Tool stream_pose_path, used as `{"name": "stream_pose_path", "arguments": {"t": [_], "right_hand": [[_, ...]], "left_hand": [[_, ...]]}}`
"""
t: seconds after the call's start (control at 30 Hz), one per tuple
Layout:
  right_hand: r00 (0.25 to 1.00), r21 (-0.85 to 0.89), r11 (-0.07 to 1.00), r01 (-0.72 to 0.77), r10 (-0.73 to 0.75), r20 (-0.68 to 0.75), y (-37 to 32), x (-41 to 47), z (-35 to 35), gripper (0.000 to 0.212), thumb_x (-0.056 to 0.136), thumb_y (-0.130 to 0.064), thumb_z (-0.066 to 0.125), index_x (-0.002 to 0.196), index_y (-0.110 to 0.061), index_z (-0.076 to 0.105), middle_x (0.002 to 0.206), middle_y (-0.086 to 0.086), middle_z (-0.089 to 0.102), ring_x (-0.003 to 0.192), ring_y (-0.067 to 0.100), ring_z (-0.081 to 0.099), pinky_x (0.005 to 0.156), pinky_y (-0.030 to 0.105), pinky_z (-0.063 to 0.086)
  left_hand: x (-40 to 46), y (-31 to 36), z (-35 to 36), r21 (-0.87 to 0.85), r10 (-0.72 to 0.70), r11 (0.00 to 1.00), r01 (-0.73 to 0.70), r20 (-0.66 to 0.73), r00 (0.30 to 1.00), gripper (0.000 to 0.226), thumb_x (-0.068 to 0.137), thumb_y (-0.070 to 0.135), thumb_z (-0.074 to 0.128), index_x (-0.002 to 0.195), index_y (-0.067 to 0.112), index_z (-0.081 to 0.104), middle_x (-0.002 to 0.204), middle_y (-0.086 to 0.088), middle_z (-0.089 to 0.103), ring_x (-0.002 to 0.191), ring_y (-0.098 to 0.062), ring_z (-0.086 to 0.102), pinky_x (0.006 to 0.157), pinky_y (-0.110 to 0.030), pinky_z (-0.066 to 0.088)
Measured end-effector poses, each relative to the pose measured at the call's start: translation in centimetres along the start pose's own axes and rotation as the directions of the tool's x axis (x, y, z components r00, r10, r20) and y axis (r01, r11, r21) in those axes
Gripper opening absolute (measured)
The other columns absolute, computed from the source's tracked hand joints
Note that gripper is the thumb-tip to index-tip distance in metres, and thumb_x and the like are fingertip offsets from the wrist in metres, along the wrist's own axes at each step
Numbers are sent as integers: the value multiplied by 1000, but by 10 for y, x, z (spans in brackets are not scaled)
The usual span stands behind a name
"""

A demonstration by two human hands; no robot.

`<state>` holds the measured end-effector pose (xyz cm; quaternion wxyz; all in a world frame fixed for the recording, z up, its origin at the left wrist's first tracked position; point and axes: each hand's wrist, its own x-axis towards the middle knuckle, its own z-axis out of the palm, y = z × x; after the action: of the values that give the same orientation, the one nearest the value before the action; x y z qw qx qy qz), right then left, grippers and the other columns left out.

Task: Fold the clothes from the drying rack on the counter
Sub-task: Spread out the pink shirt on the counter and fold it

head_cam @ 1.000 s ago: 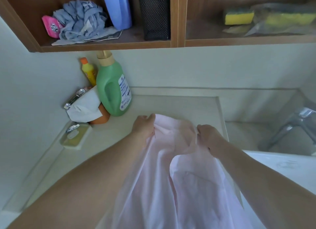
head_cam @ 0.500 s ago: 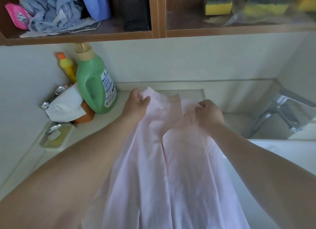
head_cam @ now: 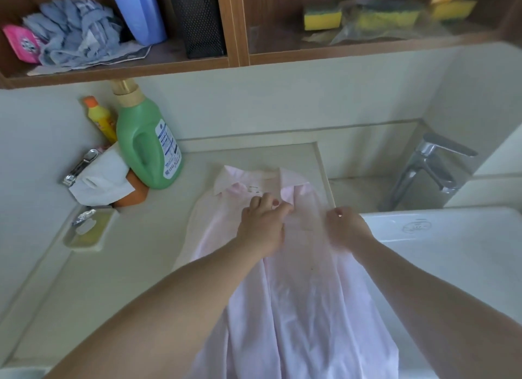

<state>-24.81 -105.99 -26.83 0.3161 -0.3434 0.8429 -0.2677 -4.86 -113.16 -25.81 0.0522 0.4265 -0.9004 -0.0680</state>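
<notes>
A pale pink collared shirt (head_cam: pixel 299 299) lies front-up on the beige counter (head_cam: pixel 118 271), its collar toward the back wall and its hem running off the near edge. My left hand (head_cam: pixel 262 226) sits just below the collar and pinches the front edge of the shirt between thumb and fingers. My right hand (head_cam: pixel 346 227) rests on the shirt's right shoulder near the counter's right edge, fingers curled into the cloth. The drying rack is out of view.
A green detergent bottle (head_cam: pixel 147 146), a yellow bottle (head_cam: pixel 101 118), an orange tub with a white cloth (head_cam: pixel 101 180) and a soap dish (head_cam: pixel 84 231) crowd the back left. A white sink (head_cam: pixel 457 254) and chrome tap (head_cam: pixel 426 169) lie right. A wooden shelf (head_cam: pixel 237 62) hangs overhead.
The shirt, held up by its shoulders before, has been laid down flat on the counter. Both hands have come down onto its upper front, below the collar.
</notes>
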Motion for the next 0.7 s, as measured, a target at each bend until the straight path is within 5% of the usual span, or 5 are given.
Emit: {"name": "stream_pose_path", "arguments": {"t": [0.13,0.37,0.53,0.63,0.7], "right_hand": [[984,24,999,-22,17,176,32,-33,-18,19,85,-24,57,83,-9,69,82,7,69,72,25,65,61,28,46],[820,72,989,-128,64,569,62,-56,-65,26,92,-16,55,113,-15,71,104,3,77,95,22,75,81,36,60],[995,-79,997,15,-7,97,24,-38,-96,15,91,-9,51,82,-8,64,76,12,62,68,27,61,50,23,43],[950,-297,947,120,-196,-243,0,-24,-106,15,93,-18,53,98,-14,67,84,9,63,80,30,60,64,31,43],[895,-314,923,224,-322,-308,-14,-28,-99,17,100,-28,51,109,-20,63,92,6,61,85,30,58,69,34,43]], "left_hand": [[6,12,11,161,196,958,-237,237,952,46,99,16,45,143,30,51,154,3,40,138,-29,37,103,-41,40],[-1,1,25,158,-106,986,47,391,914,60,98,25,46,155,21,29,159,-5,31,142,-37,37,104,-49,47],[-9,-2,23,137,-102,989,53,383,918,49,99,27,46,144,11,39,143,-10,43,133,-34,45,100,-43,47],[-10,-4,24,95,-111,992,80,382,917,55,94,24,50,146,12,35,142,-9,43,134,-32,46,101,-43,47],[-9,-7,26,101,-139,989,108,388,911,49,94,27,48,139,13,39,137,-10,43,133,-32,46,102,-43,45]]}}
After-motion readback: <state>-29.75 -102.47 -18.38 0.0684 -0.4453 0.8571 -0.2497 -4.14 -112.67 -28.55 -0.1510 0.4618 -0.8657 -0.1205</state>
